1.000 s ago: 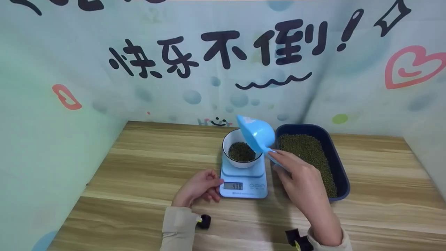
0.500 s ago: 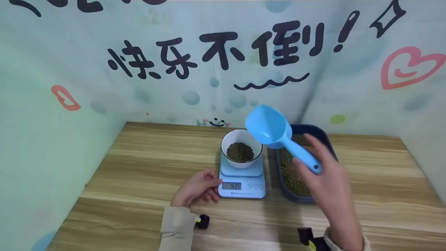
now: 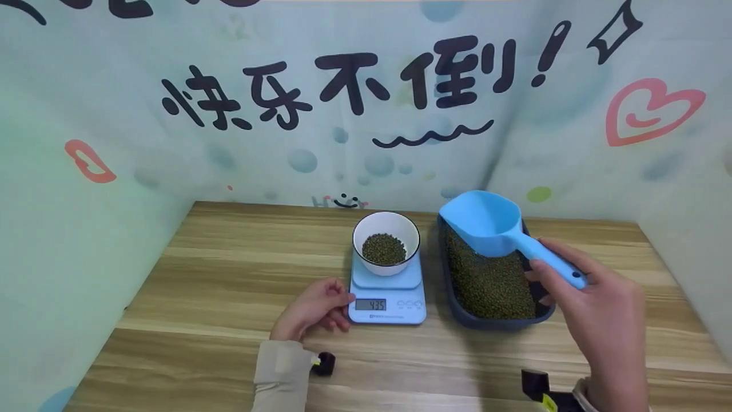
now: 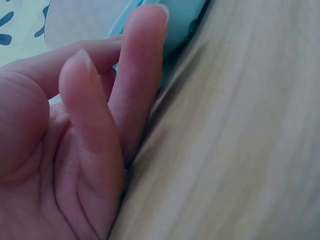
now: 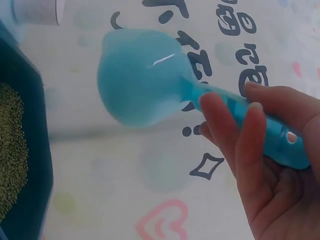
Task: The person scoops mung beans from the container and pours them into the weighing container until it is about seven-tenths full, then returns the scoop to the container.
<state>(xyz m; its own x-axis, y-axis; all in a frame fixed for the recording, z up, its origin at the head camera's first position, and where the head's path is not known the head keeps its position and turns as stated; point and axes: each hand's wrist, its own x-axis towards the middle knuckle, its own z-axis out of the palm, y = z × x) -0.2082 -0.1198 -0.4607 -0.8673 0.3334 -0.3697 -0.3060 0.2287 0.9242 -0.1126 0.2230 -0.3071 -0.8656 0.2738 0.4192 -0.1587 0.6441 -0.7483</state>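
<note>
My right hand [image 3: 597, 306] grips the handle of a light blue plastic scoop [image 3: 486, 220]. The scoop is held over the far part of a dark blue tub of small green beans [image 3: 486, 286], its bowl facing up with nothing visible inside. In the right wrist view the scoop's rounded underside [image 5: 142, 75] shows. My left hand [image 3: 314, 306] rests on the table with loosely bent fingers, thumb tip touching the left edge of a light blue kitchen scale [image 3: 394, 315]. The scale's display reads 435. On its platform stands a white bowl [image 3: 386, 220] with a small heap of beans [image 3: 384, 249].
The wood-grain table [image 3: 229, 263] has a printed cloth [image 3: 274, 160] hanging behind it, with large black characters. A pale wall [image 3: 68, 240] borders the left side. The tub stands just right of the scale, with a narrow gap between them.
My right hand has swung the scoop from tipped over the bowl, right to above the tub, turning it upward. The display went from 438 to 435. My left hand stays at the scale.
</note>
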